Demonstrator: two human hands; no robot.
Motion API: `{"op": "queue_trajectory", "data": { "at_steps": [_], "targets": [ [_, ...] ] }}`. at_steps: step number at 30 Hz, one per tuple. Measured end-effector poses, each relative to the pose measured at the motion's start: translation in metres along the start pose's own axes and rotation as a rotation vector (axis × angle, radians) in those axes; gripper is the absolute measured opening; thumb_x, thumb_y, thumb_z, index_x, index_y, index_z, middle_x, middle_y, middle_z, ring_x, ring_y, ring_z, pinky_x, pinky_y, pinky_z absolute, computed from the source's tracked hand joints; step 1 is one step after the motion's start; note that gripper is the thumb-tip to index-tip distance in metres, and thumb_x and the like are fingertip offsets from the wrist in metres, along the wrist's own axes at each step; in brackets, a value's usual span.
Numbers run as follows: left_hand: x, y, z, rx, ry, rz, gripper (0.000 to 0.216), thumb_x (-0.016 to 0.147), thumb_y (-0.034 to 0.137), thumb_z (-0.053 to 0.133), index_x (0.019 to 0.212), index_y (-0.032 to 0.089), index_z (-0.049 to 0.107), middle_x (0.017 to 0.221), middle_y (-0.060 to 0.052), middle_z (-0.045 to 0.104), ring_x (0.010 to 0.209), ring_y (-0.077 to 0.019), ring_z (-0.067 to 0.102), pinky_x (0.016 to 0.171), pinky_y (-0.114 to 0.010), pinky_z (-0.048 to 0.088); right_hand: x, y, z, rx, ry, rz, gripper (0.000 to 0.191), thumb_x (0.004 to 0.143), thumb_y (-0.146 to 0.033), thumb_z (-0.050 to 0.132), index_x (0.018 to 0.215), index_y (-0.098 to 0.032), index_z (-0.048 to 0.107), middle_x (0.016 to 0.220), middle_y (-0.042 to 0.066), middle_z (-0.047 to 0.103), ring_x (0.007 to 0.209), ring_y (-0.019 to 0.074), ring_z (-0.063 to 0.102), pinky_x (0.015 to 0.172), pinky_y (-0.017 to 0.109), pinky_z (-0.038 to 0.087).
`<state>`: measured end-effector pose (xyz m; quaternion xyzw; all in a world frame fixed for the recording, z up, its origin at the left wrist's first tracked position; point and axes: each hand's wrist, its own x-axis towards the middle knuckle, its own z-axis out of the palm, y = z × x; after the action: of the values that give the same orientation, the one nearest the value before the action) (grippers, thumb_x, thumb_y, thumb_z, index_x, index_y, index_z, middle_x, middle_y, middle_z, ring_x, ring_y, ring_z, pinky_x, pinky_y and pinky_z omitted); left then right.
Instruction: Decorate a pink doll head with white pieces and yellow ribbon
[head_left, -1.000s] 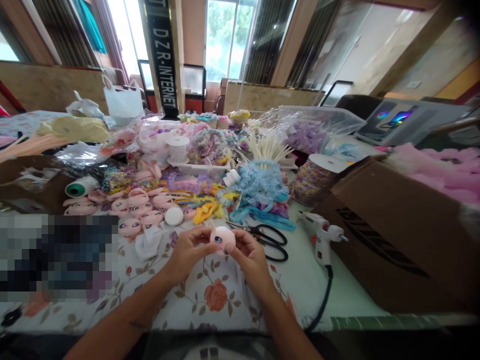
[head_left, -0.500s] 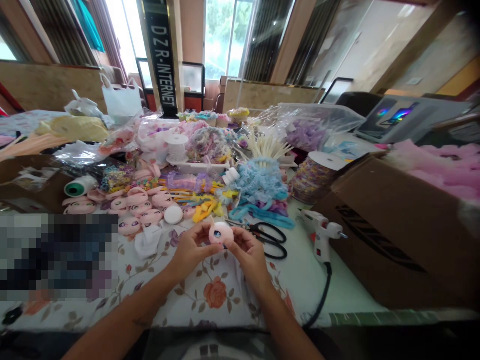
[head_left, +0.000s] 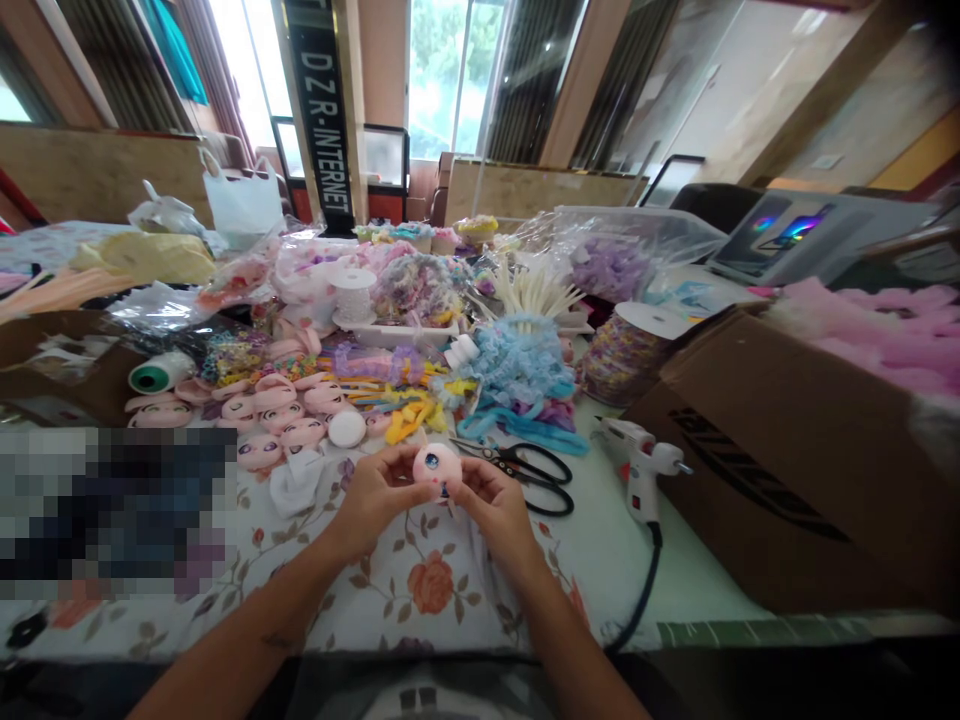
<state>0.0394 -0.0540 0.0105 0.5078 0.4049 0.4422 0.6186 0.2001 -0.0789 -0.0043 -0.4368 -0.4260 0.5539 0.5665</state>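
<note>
A small pink doll head point(head_left: 437, 467) with blue painted eyes is held above the flowered tablecloth point(head_left: 420, 590), pinched between both hands. My left hand point(head_left: 375, 500) grips its left side with curled fingers. From the right, my right hand point(head_left: 491, 505) holds it with the fingertips closed on it. Several more pink doll faces point(head_left: 277, 415) lie on the cloth just beyond my left hand, beside a white round piece point(head_left: 346, 429).
Black-handled scissors point(head_left: 536, 478) and a white glue gun point(head_left: 637, 465) with a black cord lie right of my hands. A large cardboard box point(head_left: 810, 470) stands at the right. Piles of ribbons, lace and spools point(head_left: 517, 370) fill the table's far half.
The doll head has turned in my fingers, so its blue eye faces differently, and both hands have shifted slightly left and away from me.
</note>
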Motion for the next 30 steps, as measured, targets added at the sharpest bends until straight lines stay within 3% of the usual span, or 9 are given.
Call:
{"op": "queue_trajectory", "data": {
  "at_steps": [6,12,17,24,30],
  "targets": [
    [-0.001,0.003,0.001,0.100,0.024,0.059,0.050,0.060,0.029,0.079,0.106,0.014,0.066,0.096,-0.007,0.071,0.088,-0.0231,0.065,0.080,-0.034,0.053,0.000,0.001,-0.003,0.037,-0.008,0.070,0.034,0.065,-0.038,0.078,0.088,-0.017,0.068,0.072,0.003,0.069,0.061,0.0143,0.061,0.055,0.023,0.048],
    [-0.003,0.003,0.001,0.250,0.005,0.141,0.049,0.062,0.031,0.078,0.106,0.015,0.066,0.104,-0.008,0.068,0.090,-0.0230,0.064,0.082,-0.034,0.052,0.002,0.000,-0.004,0.088,-0.047,0.063,0.035,0.065,-0.034,0.079,0.094,-0.019,0.067,0.081,0.001,0.068,0.071,0.0150,0.062,0.062,0.024,0.049],
    [-0.005,-0.003,0.004,0.245,0.040,0.207,0.062,0.064,0.031,0.077,0.121,0.018,0.055,0.089,-0.004,0.066,0.080,-0.0180,0.063,0.077,-0.031,0.052,-0.001,-0.003,-0.002,0.127,-0.096,0.085,0.032,0.071,-0.036,0.074,0.096,-0.018,0.066,0.085,0.004,0.068,0.072,0.0162,0.062,0.063,0.026,0.048],
    [-0.007,0.002,0.009,0.465,0.139,0.441,0.029,0.064,0.034,0.076,0.087,0.018,0.068,0.086,-0.006,0.063,0.079,-0.0192,0.058,0.074,-0.031,0.048,-0.003,-0.007,-0.001,0.270,-0.160,0.075,0.038,0.073,-0.039,0.073,0.105,-0.022,0.063,0.098,0.007,0.068,0.087,0.0206,0.064,0.079,0.032,0.051],
    [-0.009,0.001,0.009,0.500,0.195,0.508,0.026,0.067,0.032,0.074,0.089,0.020,0.071,0.084,-0.006,0.062,0.080,-0.0199,0.058,0.074,-0.032,0.047,-0.003,-0.009,-0.001,0.262,-0.208,0.085,0.041,0.073,-0.038,0.072,0.110,-0.025,0.061,0.104,0.006,0.067,0.095,0.0207,0.062,0.086,0.034,0.049]
  ]
}}
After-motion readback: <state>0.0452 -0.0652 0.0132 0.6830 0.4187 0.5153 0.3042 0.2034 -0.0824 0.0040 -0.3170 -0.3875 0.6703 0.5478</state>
